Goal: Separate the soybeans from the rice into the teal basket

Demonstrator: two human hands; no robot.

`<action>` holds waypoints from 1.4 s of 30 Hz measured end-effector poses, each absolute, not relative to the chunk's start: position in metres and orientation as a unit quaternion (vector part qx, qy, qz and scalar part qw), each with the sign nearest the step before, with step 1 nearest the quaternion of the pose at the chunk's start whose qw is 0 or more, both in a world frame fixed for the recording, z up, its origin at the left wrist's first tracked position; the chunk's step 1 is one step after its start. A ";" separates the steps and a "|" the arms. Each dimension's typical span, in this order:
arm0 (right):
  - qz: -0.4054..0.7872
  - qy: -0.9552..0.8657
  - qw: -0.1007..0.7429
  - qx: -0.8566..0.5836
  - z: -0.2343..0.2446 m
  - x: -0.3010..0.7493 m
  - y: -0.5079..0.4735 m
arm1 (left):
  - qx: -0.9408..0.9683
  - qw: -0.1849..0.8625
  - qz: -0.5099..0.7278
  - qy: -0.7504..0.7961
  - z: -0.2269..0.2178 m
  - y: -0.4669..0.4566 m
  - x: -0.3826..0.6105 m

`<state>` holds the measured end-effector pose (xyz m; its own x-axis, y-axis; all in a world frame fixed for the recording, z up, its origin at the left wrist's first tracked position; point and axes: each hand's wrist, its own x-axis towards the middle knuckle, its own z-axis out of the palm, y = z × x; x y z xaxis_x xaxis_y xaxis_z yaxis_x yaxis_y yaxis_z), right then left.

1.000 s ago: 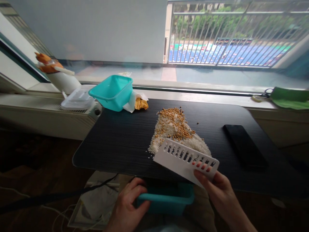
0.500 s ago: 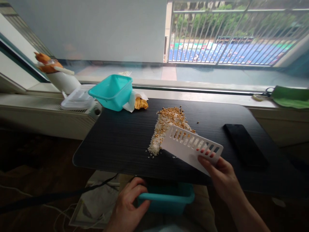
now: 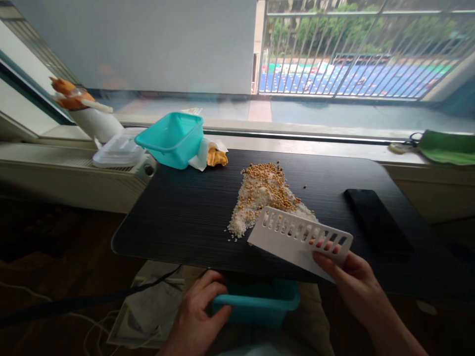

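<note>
On the black table lies a spread pile of white rice grains (image 3: 240, 220) mixed with yellow soybeans (image 3: 267, 175), the beans thickest at the far side. My right hand (image 3: 352, 282) grips the right end of a white slotted plastic plate (image 3: 285, 243), which is tilted over the pile's near edge and hides part of it. Below the table's front edge, my left hand (image 3: 202, 306) pinches the left rim of a turquoise plastic bin (image 3: 260, 302). The tabletop hides part of that bin, and its contents cannot be made out.
A second turquoise bin (image 3: 174, 148) stands at the back left beside crumpled tissue and an ochre cloth (image 3: 217, 156). A black phone (image 3: 374, 220) lies on the right. A clear lid (image 3: 120, 148) rests on the radiator; a green cloth (image 3: 447, 147) is on the sill.
My right hand has drawn the slotted plate toward me and slightly right, uncovering more of the rice and soybeans. My left hand stays on the bin's rim.
</note>
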<state>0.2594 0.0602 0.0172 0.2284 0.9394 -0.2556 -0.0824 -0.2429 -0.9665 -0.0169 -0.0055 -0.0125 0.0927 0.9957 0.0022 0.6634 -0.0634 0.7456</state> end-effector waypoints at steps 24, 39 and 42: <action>0.484 -0.389 0.513 -0.593 -0.010 0.207 0.032 | 0.685 0.289 0.288 0.603 -0.016 -0.006 -0.014; 0.426 -0.308 0.579 -0.624 0.005 0.252 0.061 | 0.683 0.285 0.285 0.609 -0.015 -0.005 -0.011; 0.442 -0.321 0.571 -0.613 0.010 0.246 0.064 | 0.679 0.285 0.287 0.613 -0.015 -0.005 -0.011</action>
<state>0.2456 0.0639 0.0102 0.4038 0.8978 -0.1757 -0.1113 -0.1424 -0.9835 -0.0108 -0.0054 -0.0146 0.0830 0.9957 0.0409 0.6684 -0.0860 0.7388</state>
